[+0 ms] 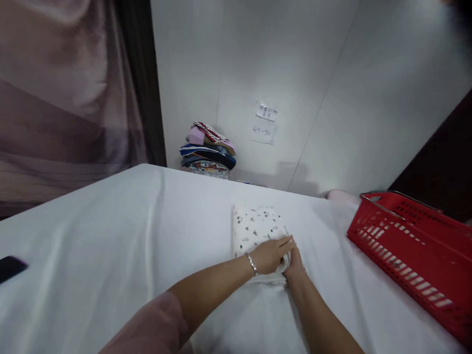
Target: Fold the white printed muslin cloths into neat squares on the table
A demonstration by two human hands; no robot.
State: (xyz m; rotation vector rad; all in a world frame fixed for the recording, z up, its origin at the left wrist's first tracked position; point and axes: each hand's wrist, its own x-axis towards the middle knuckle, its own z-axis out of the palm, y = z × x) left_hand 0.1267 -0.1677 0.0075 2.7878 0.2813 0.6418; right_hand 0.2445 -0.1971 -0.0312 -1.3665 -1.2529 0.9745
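Note:
A folded white cloth with small grey and dark prints lies on the white-covered table. My left hand, with a silver bracelet at the wrist, reaches across its near right part. Its fingers are closed around the cloth's right edge. At that same edge my right hand grips a rolled or folded-over bit of the cloth, close against my left fingers. My left hand hides part of the cloth, and the right fingertips are mostly hidden. Plain white layers show below my hands.
A red plastic basket with a metal handle stands at the right. Beyond the table's far edge is a stack of folded fabrics by the wall. A dark object, perhaps a phone, lies at far left, near a pinkish curtain.

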